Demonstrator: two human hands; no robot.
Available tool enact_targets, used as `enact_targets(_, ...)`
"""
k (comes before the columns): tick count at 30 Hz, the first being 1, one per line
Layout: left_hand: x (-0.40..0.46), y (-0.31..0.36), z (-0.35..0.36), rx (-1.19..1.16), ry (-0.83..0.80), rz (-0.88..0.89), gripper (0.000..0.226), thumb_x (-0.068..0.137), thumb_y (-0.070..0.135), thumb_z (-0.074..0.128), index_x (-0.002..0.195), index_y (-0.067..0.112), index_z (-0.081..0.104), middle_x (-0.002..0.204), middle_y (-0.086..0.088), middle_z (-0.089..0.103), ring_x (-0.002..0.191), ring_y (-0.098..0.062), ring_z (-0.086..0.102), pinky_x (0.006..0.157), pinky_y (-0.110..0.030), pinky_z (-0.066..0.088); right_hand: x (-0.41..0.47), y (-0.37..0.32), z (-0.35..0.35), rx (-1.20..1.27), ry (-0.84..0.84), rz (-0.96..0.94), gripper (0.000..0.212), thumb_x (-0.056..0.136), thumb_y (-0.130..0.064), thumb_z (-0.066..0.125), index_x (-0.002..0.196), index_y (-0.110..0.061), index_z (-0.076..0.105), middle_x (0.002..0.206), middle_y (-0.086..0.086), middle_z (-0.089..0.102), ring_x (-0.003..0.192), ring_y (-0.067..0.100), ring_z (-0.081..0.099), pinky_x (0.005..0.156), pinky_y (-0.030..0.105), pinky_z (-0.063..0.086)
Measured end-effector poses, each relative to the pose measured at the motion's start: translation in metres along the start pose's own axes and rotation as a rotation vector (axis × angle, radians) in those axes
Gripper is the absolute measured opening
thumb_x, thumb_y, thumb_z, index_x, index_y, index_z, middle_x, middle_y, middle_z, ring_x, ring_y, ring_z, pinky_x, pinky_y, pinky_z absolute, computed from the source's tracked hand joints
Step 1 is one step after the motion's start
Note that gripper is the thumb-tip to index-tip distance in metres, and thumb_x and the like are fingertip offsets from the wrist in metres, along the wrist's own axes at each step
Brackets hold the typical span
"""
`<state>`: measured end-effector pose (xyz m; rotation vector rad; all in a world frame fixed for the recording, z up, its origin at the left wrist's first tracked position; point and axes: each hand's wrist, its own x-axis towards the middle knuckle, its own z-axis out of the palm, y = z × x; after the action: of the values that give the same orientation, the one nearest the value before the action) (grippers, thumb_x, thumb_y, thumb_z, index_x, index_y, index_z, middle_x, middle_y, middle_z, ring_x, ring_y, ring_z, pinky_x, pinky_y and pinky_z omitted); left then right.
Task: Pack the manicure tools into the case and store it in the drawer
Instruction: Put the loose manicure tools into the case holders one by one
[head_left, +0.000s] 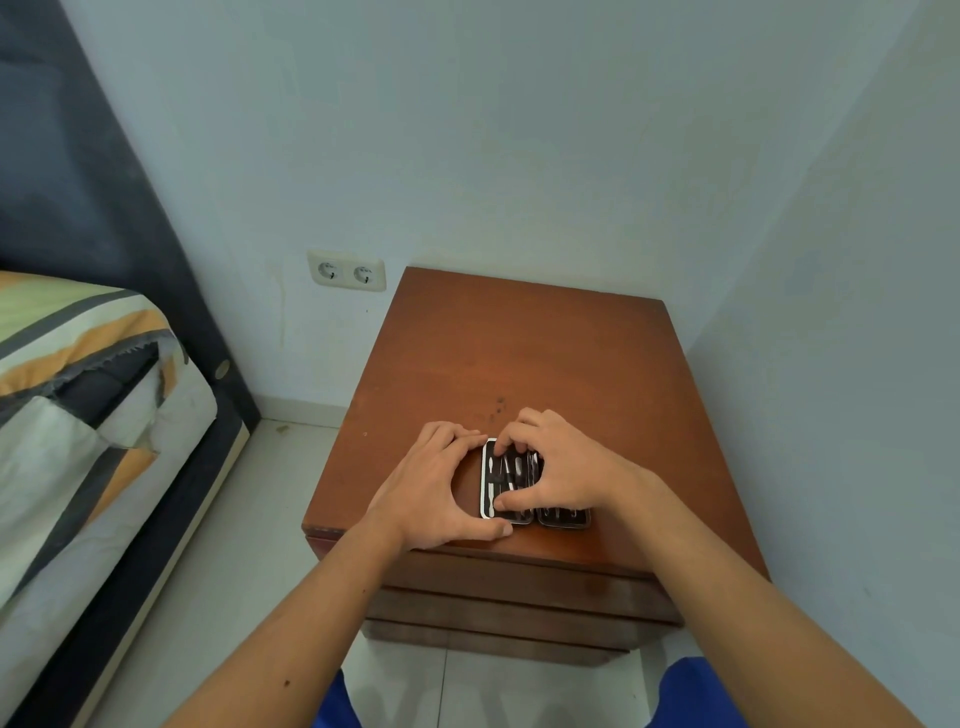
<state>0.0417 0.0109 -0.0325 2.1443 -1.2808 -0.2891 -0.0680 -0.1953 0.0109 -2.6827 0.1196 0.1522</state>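
A small manicure case (506, 486) lies open near the front edge of a brown wooden nightstand (519, 353). Its left half has a white rim and a black lining with several silver tools in it. The right half (563, 516) is mostly hidden under my right hand (566, 467). My right hand's fingertips and thumb press on the tools in the left half. My left hand (436, 483) curls around the case's left edge, thumb at its front corner. The drawer fronts (519, 597) below the top are shut.
A bed with a striped cover (78, 389) and a dark headboard (78, 182) stands at the left. A double wall socket (347, 271) sits on the wall behind. Walls close in behind and to the right of the nightstand. My knees in blue (691, 696) are below.
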Motion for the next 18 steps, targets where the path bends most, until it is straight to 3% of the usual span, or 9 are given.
enact_targets(18,-0.001,0.000,0.001,0.002,0.011,0.007,0.119,0.059,0.085,0.080,0.156,0.024,0.048,0.140,0.018,0.044,0.138,0.000,0.032,0.118,-0.029,0.037,-0.013,0.000,0.002,0.037,0.068,0.037,0.078,0.070,-0.074,0.079,0.132,-0.030,0.065,0.118,-0.019,0.050,0.114,0.005,0.047,0.104,0.034,0.047)
